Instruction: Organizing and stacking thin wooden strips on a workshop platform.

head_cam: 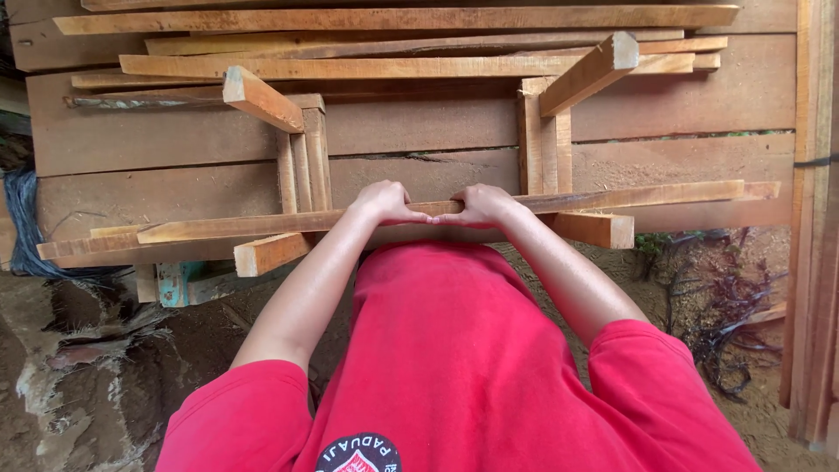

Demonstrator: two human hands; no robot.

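Observation:
Both my hands grip one long thin wooden strip [629, 196] that lies across two wooden trestle frames. My left hand [384, 202] and my right hand [482, 205] sit side by side at the strip's middle, thumbs touching, fingers curled over its far edge. The strip runs from lower left to upper right, resting on the left frame [301, 157] and the right frame [546, 140]. A second thin strip [114, 249] lies just under it at the left. My red shirt fills the lower part of the view.
Several long planks [393, 19] are stacked on broad boards [419, 122] beyond the frames. More timber stands along the right edge [813, 262]. Dirt ground with roots [725, 306] lies lower right, blue cord [22, 218] at the left.

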